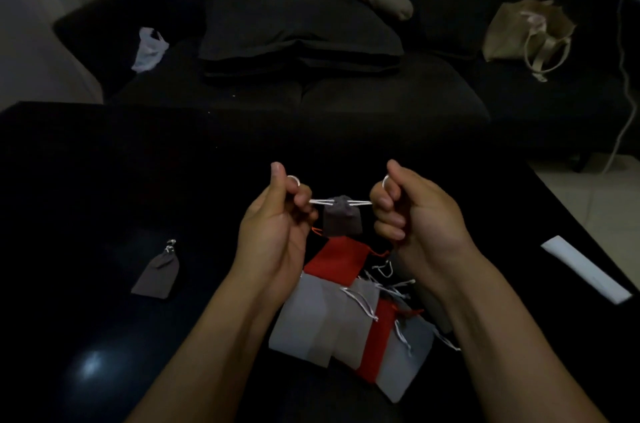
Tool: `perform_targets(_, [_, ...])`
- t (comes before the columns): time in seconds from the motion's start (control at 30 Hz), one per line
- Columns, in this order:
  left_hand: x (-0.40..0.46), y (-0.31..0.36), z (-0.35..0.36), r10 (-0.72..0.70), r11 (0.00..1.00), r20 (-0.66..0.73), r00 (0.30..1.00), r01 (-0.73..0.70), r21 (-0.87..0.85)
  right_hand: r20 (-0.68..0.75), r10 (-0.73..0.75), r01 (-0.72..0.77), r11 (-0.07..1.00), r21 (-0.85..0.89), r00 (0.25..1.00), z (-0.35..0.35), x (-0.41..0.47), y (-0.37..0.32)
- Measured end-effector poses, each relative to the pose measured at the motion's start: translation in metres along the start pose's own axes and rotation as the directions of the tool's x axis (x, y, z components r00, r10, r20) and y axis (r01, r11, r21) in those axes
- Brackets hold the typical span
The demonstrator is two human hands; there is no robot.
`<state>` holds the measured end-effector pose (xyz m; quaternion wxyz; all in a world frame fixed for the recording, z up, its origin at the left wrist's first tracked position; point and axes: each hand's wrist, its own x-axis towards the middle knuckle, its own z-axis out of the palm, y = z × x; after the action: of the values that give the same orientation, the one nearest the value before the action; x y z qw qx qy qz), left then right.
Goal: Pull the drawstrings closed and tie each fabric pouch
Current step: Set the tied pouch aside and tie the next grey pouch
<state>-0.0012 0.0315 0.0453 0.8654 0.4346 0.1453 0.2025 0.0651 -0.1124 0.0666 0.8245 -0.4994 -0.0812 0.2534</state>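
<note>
Grey pouch [342, 221] hung between hands above surface [104, 180]; left hand [277, 222] and right hand [412, 211] each pinched taut white drawstrings [320, 202].

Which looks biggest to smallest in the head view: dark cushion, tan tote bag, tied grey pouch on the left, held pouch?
1. dark cushion
2. tan tote bag
3. tied grey pouch and held pouch: look alike, and the held one is cinched and nearer, so unranked.

A dark grey pouch [342, 220] has white drawstrings [360, 203], above plain red pouches [337, 260] and light grey pouches [311, 318] on a black table [104, 180].
</note>
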Motion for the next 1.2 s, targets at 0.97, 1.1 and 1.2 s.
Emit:
perform_targets(0.97, [-0.008, 0.000, -0.004, -0.087, 0.822, 0.363, 0.928, -0.139, 0.552, 0.218, -0.320, 0.387, 0.770, -0.506, 0.922, 0.001, 0.000, 0.008])
perform_targets(1.1, [-0.011, 0.002, -0.003, -0.161, 0.802, 0.410, 0.898, -0.123, 0.584, 0.283, -0.292, 0.403, 0.740, -0.539, 0.914, -0.001, -0.001, 0.006])
perform_targets(1.2, [-0.011, 0.001, -0.002, -0.211, 0.812, 0.402, 0.891, -0.069, 0.579, 0.258, -0.280, 0.378, 0.757, -0.532, 0.925, -0.003, -0.001, 0.006])
